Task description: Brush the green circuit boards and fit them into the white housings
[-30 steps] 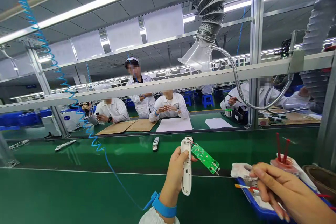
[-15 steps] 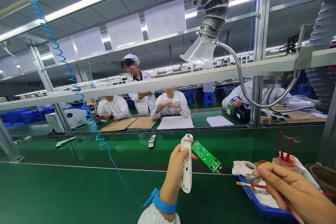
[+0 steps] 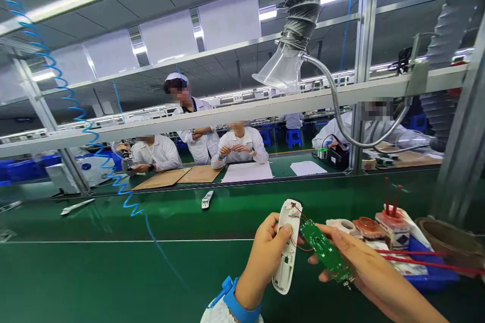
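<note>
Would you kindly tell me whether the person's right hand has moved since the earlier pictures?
Yes: the right hand has moved left, away from the blue tray, and now holds the green circuit board.

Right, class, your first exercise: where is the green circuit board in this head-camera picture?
In the head view, the green circuit board is at lower centre-right, held in the right hand and joined by thin wires to the white plastic housing gripped in the left hand.
</note>
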The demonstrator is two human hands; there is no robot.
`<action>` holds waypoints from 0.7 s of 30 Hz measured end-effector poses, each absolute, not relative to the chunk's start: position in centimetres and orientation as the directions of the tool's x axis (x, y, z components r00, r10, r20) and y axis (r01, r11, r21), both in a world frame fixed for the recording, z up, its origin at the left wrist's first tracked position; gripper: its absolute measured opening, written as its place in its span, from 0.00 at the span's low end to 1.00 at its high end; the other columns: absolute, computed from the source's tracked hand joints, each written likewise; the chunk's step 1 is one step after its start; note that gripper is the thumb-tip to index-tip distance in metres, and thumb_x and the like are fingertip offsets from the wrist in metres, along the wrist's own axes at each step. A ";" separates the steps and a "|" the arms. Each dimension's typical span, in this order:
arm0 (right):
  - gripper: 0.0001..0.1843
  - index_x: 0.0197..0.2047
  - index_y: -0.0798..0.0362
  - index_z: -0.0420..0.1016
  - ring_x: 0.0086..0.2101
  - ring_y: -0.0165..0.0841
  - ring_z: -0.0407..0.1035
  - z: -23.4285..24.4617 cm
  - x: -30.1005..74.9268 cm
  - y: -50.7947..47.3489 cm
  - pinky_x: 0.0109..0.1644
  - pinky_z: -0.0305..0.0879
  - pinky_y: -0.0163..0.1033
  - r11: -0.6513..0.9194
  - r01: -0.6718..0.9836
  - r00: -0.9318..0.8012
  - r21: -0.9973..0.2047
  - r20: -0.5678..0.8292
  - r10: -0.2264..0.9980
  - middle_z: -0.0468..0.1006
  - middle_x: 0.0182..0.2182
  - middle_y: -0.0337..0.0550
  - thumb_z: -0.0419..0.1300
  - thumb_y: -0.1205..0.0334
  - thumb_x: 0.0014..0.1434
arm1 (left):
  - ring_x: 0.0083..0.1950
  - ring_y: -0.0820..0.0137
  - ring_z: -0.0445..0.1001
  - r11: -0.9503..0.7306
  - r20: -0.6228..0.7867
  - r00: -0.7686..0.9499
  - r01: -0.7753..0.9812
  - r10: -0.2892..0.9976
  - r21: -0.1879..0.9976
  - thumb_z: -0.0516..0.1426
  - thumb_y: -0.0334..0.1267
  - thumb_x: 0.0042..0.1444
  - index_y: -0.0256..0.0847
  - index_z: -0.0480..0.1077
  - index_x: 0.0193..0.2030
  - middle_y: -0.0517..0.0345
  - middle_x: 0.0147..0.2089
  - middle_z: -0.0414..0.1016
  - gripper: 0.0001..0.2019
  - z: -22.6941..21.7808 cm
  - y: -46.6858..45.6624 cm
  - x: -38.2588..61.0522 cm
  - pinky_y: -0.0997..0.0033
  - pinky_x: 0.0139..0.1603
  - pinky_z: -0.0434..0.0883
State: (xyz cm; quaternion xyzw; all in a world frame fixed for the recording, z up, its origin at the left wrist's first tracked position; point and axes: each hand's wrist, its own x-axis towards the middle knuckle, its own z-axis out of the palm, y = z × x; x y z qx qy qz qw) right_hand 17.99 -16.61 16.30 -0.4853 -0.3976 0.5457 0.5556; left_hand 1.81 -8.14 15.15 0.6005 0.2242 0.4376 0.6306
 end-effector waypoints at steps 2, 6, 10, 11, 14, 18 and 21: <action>0.27 0.49 0.51 0.73 0.30 0.33 0.71 16.6 17.6 -16.9 0.35 0.69 0.37 -0.112 -0.300 -0.011 -0.947 -0.113 0.993 0.76 0.32 0.44 0.58 0.41 0.54 | 0.28 0.73 0.67 -0.169 0.255 0.523 -0.206 0.813 0.964 0.55 0.45 0.55 0.37 0.65 0.36 0.59 0.27 0.70 0.12 15.2 -8.6 1.6 0.75 0.29 0.62; 0.19 0.42 0.55 0.76 0.29 0.29 0.70 16.4 17.8 -17.3 0.33 0.67 0.33 -0.073 -0.341 -0.099 -0.937 -0.041 0.994 0.74 0.27 0.41 0.63 0.49 0.54 | 0.27 0.73 0.67 -0.321 0.316 0.509 -0.081 0.801 0.944 0.53 0.46 0.57 0.39 0.64 0.35 0.60 0.27 0.70 0.11 15.2 -9.1 1.2 0.75 0.28 0.62; 0.19 0.43 0.53 0.74 0.28 0.28 0.69 15.7 18.2 -17.5 0.32 0.66 0.33 -0.031 -0.400 -0.112 -0.916 0.016 0.994 0.73 0.29 0.39 0.66 0.52 0.51 | 0.28 0.71 0.69 -0.429 0.364 0.487 0.024 0.794 0.903 0.52 0.45 0.58 0.40 0.66 0.36 0.59 0.28 0.72 0.10 15.5 -9.8 0.9 0.74 0.30 0.63; 0.19 0.44 0.53 0.73 0.27 0.27 0.68 15.6 18.2 -17.6 0.31 0.65 0.32 -0.025 -0.414 -0.120 -0.910 0.027 0.992 0.73 0.30 0.39 0.66 0.53 0.51 | 0.29 0.70 0.69 -0.453 0.379 0.479 0.044 0.792 0.891 0.52 0.45 0.58 0.41 0.66 0.36 0.58 0.29 0.73 0.10 15.6 -10.0 0.8 0.73 0.30 0.63; 0.20 0.46 0.54 0.72 0.27 0.26 0.67 15.3 18.2 -17.9 0.30 0.63 0.31 -0.029 -0.433 -0.178 -0.901 0.054 0.982 0.73 0.33 0.41 0.66 0.53 0.52 | 0.29 0.69 0.70 -0.529 0.430 0.460 0.105 0.777 0.842 0.51 0.44 0.58 0.41 0.68 0.38 0.57 0.30 0.74 0.10 16.0 -10.7 0.6 0.73 0.30 0.62; 0.23 0.44 0.56 0.73 0.28 0.24 0.66 15.5 18.0 -18.4 0.31 0.63 0.30 -0.056 -0.391 -0.222 -0.919 0.035 0.975 0.73 0.39 0.46 0.69 0.54 0.47 | 0.29 0.69 0.71 -0.557 0.469 0.428 0.103 0.773 0.824 0.52 0.42 0.58 0.41 0.66 0.52 0.55 0.35 0.77 0.16 15.9 -11.3 0.3 0.72 0.32 0.63; 0.24 0.44 0.56 0.75 0.30 0.26 0.66 15.7 17.5 -18.8 0.34 0.64 0.32 -0.018 -0.329 -0.142 -0.944 0.030 0.989 0.72 0.39 0.45 0.71 0.55 0.44 | 0.34 0.68 0.72 -0.670 0.571 0.436 0.105 0.696 0.735 0.51 0.36 0.58 0.45 0.61 0.60 0.52 0.41 0.76 0.22 15.3 -11.3 0.3 0.72 0.37 0.65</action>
